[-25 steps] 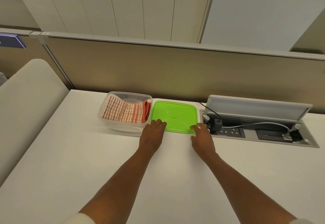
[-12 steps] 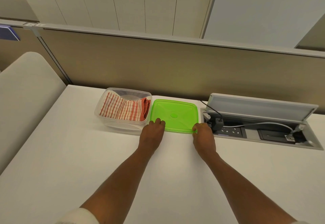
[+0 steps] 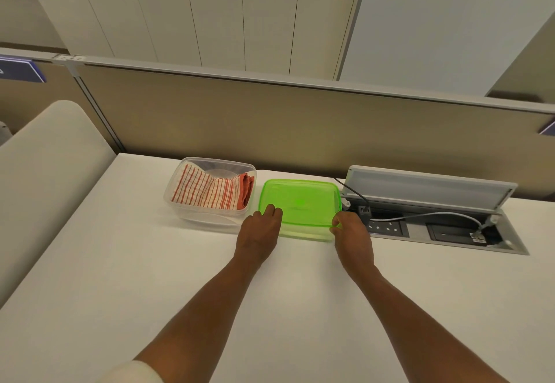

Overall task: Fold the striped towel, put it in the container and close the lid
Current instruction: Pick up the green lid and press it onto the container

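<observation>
The red-and-white striped towel (image 3: 210, 191) lies folded inside the clear plastic container (image 3: 192, 215), which stands open at the back of the white table. Right beside it is the green lid (image 3: 300, 202), its near edge raised a little off the table. My left hand (image 3: 261, 232) grips the lid's near left corner and my right hand (image 3: 350, 232) grips its near right corner. The fingertips of both hands curl over the lid's edge.
A floor-box style socket well (image 3: 435, 226) with its grey flap (image 3: 426, 185) up sits right of the lid, with cables and plugs inside. A beige partition (image 3: 300, 130) runs along the table's back edge. A padded white surface (image 3: 45, 172) lies to the left.
Both hands have closed on the lid's near corners and the near edge has lifted slightly off the table. The towel and container have not moved.
</observation>
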### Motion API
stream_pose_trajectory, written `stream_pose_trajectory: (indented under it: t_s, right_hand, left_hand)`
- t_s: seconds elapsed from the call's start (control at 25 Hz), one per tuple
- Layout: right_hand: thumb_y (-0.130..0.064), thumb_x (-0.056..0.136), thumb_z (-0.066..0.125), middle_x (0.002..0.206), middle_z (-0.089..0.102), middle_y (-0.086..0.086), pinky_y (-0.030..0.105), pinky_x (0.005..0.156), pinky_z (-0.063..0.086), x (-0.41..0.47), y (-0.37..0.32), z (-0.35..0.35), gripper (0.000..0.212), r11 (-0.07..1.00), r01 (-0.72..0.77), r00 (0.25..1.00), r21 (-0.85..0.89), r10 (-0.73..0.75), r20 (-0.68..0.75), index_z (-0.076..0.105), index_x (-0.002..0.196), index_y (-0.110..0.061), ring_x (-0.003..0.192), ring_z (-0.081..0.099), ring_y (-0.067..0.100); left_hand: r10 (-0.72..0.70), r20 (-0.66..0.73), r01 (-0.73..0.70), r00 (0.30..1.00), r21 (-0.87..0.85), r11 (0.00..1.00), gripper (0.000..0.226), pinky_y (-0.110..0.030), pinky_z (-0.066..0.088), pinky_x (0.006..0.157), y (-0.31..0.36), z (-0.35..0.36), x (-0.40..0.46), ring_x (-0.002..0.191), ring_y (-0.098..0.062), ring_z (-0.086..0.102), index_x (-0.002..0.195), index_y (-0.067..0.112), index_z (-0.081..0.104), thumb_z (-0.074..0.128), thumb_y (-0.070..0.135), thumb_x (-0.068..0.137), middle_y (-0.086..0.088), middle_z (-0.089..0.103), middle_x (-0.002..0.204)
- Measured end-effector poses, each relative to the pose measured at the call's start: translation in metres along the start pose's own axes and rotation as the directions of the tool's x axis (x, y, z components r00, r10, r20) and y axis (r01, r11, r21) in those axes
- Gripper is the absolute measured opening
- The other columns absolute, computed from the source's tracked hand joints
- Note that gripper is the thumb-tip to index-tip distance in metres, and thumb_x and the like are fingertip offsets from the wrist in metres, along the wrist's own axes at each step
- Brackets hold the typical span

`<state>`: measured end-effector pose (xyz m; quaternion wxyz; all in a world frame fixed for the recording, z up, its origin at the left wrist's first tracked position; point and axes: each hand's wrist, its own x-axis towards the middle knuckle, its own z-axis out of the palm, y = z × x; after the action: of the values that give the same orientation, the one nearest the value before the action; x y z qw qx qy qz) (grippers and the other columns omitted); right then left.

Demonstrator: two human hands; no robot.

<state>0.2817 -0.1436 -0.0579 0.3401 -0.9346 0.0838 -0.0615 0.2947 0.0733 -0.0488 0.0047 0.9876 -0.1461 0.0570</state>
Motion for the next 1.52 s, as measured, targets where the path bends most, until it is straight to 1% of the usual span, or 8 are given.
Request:
stream_pose_trajectory:
  t_s: [0.28,0.48,0.64,0.8,0.88,1.08,1.2,1.52]
  right_hand:
    - [0.000,0.083,0.058,0.089,0.054,-0.008,0.020,0.059,0.034,-0.026,-0.021,-0.035,0.027,0.997,0.030,0.995,0.077,-0.022,-0.099,0.051,0.076,-0.024,0.072,0.051,-0.001]
    - [-0.005,0.084,0.058,0.093,0.055,-0.003,0.032,0.063,0.036,-0.046,-0.043,-0.068,0.023,0.981,0.193,0.963,-0.014,-0.192,-0.190,0.047,0.085,-0.026,0.078,0.052,0.025]
    - [-0.021,0.090,0.054,0.095,0.059,-0.004,0.032,0.061,0.036,-0.056,-0.066,-0.080,0.015,0.974,0.216,0.949,-0.075,-0.227,-0.217,0.043,0.094,-0.030,0.078,0.057,0.029]
    - [-0.029,0.092,0.059,0.120,0.062,-0.002,0.035,0.069,0.044,-0.061,-0.089,-0.079,0.026,0.964,0.236,0.934,-0.126,-0.261,-0.243,0.047,0.115,-0.023,0.097,0.062,0.029]
    - [-0.028,0.091,0.063,0.113,0.064,-0.001,0.034,0.067,0.044,-0.062,-0.101,-0.074,0.027,0.959,0.270,0.926,-0.088,-0.283,-0.250,0.046,0.112,-0.023,0.094,0.063,0.029]
    - [-0.019,0.090,0.065,0.087,0.067,0.008,0.039,0.064,0.047,-0.054,-0.130,-0.054,0.021,0.966,0.251,0.954,0.056,-0.236,-0.187,0.048,0.102,-0.019,0.084,0.062,0.036]
    - [-0.018,0.089,0.065,0.085,0.070,0.012,0.043,0.064,0.047,-0.048,-0.145,-0.037,0.017,0.961,0.236,0.962,0.146,-0.210,-0.173,0.051,0.098,-0.015,0.082,0.062,0.038]
    - [-0.024,0.088,0.068,0.070,0.068,-0.001,0.041,0.069,0.052,-0.036,-0.174,0.002,0.026,0.943,0.134,0.987,0.306,-0.097,-0.131,0.053,0.108,-0.016,0.068,0.067,0.027]
  left_hand:
    - [-0.034,-0.129,0.029,0.991,-0.037,0.999,0.016,-0.032,0.039,0.047,-0.006,-0.040,-0.026,0.061,-0.025,0.059,0.097,0.014,0.058,0.056,0.005,0.083,-0.003,0.060,0.084]
    - [-0.078,-0.347,0.020,0.935,-0.168,0.986,0.017,-0.034,0.047,0.050,-0.023,-0.073,-0.044,0.069,-0.024,0.061,0.090,0.017,0.059,0.065,0.005,0.081,0.000,0.062,0.081]
    - [-0.194,-0.434,0.031,0.880,-0.355,0.934,0.025,-0.035,0.050,0.054,-0.037,-0.087,-0.056,0.079,-0.028,0.067,0.113,0.014,0.061,0.063,0.009,0.088,-0.001,0.071,0.100]
    - [-0.234,-0.476,0.007,0.848,-0.432,0.902,0.037,-0.027,0.033,0.046,-0.051,-0.101,-0.072,0.056,-0.032,0.057,0.113,0.023,0.045,0.064,0.003,0.088,-0.004,0.064,0.078]
    - [-0.268,-0.499,0.008,0.824,-0.463,0.886,0.035,-0.030,0.038,0.044,-0.062,-0.109,-0.078,0.054,-0.033,0.057,0.111,0.023,0.044,0.063,0.002,0.089,-0.007,0.065,0.077]
    - [-0.329,-0.539,0.083,0.775,-0.430,0.899,0.026,-0.040,0.050,0.047,-0.093,-0.122,-0.089,0.060,-0.040,0.063,0.115,0.011,0.050,0.061,0.008,0.092,-0.015,0.069,0.085]
    - [-0.436,-0.510,0.140,0.742,-0.518,0.844,0.031,-0.041,0.050,0.056,-0.111,-0.126,-0.091,0.073,-0.043,0.066,0.122,0.021,0.044,0.058,0.016,0.095,-0.011,0.072,0.095]
    - [-0.531,-0.335,0.148,0.778,-0.724,0.674,0.027,-0.040,0.054,0.073,-0.154,-0.105,-0.092,0.070,-0.023,0.066,0.115,0.016,0.052,0.063,0.017,0.091,-0.002,0.069,0.107]
